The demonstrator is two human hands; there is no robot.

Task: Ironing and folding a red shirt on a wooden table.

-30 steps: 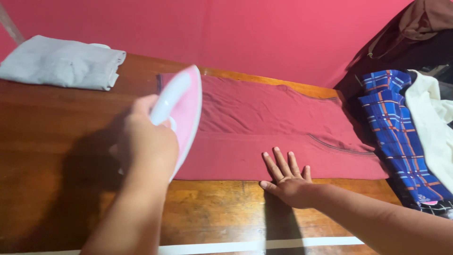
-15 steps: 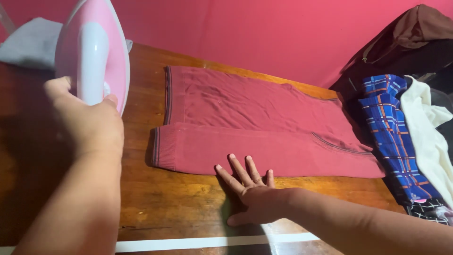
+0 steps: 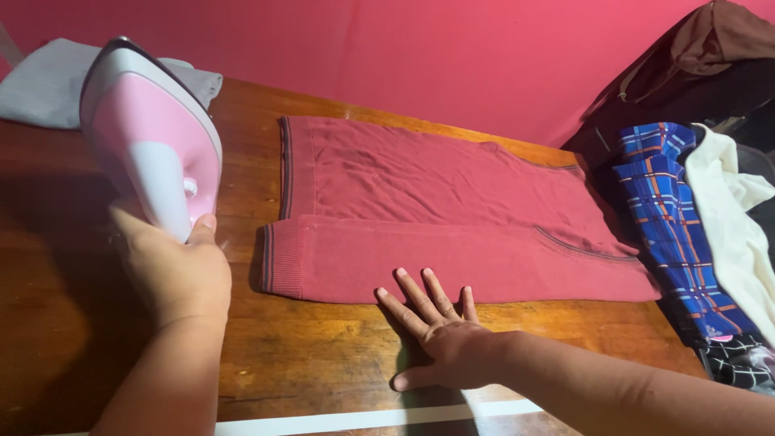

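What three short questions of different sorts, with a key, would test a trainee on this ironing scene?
1. True or false: the iron is pressed flat on the red garment.
2. Which hand holds the iron? A) left B) right C) neither
3. Fill in: the right hand lies flat on the ____, fingertips at the garment's near edge.

Key
1. False: the left hand holds it raised, left of the garment.
2. A
3. table
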